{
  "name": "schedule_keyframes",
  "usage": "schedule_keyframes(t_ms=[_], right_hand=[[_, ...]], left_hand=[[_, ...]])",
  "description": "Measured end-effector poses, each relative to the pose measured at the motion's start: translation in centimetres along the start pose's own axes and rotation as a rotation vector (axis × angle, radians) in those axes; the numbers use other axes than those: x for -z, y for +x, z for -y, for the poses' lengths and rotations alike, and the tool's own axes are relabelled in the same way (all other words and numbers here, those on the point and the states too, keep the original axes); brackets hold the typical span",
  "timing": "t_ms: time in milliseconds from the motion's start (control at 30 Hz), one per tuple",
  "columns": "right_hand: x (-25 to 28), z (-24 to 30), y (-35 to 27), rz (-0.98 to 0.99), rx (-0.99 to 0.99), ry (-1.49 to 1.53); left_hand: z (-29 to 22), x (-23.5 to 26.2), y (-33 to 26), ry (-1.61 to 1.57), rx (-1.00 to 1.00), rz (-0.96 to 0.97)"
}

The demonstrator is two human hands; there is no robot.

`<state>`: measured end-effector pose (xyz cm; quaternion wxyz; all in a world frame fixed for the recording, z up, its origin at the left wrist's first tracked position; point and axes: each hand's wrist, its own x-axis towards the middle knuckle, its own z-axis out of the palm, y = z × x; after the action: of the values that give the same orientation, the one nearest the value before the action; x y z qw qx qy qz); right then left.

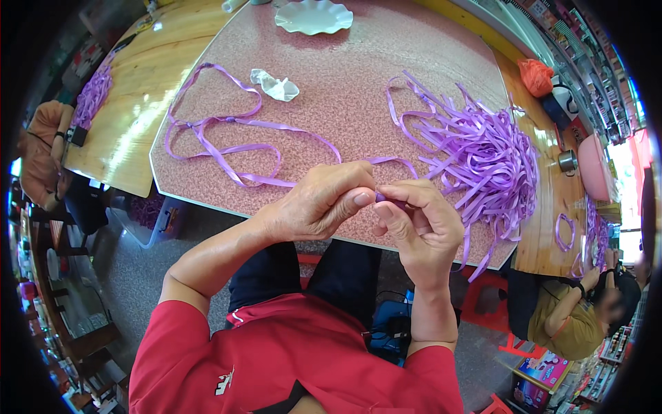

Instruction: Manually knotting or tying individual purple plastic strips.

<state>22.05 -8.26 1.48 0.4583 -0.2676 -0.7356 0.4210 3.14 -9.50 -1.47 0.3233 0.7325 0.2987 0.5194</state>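
1. Purple ribbon (227,148) lies in long loops on the pink speckled tabletop (345,76); one end runs from the loops toward the person and reaches both hands.
2. The left hand (321,203) is closed in a pinch: thumb and forefinger press on the ribbon end at the point where the two hands meet.
3. The right hand (420,224) is likewise closed, fingers curled, and grips a small dark purple piece together with the ribbon, touching the left fingertips.
4. Key relation: the held ribbon end sits between the two hands, over the near tabletop edge. Its long axis runs away from the hands, up and to the left, into the loops. Both hands are equally near to it.
5. A dense pile of cut ribbon strips (483,155) lies just to the right of the right hand, the nearer hand to that pile.
6. A crumpled clear wrapper (276,86) and a white scalloped plate (314,15) lie farther off, well apart from the hands.
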Motion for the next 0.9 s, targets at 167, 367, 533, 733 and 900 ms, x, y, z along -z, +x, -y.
schedule_keyframes(t_ms=[167,367,533,733,900], right_hand=[[-0.7,0.2,-0.2,-0.095,-0.099,0.18],[-0.6,-0.8,0.0,-0.106,0.313,-0.209],[-0.3,-0.7,0.8,-0.104,0.505,-0.336],[-1.8,-0.6,-0.1,-0.195,0.166,0.001],[-1.6,-1.3,0.5,-0.194,0.296,-0.081]], left_hand=[[0.5,-0.3,0.0,0.014,-0.131,-0.025],[-0.4,-1.5,0.1,-0.08,-0.065,-0.124],[-0.6,-1.4,0.3,-0.004,-0.094,-0.13],[-0.5,-3.4,0.1,0.053,-0.079,-0.316],[0.1,-2.8,-0.5,0.023,-0.061,-0.289]])
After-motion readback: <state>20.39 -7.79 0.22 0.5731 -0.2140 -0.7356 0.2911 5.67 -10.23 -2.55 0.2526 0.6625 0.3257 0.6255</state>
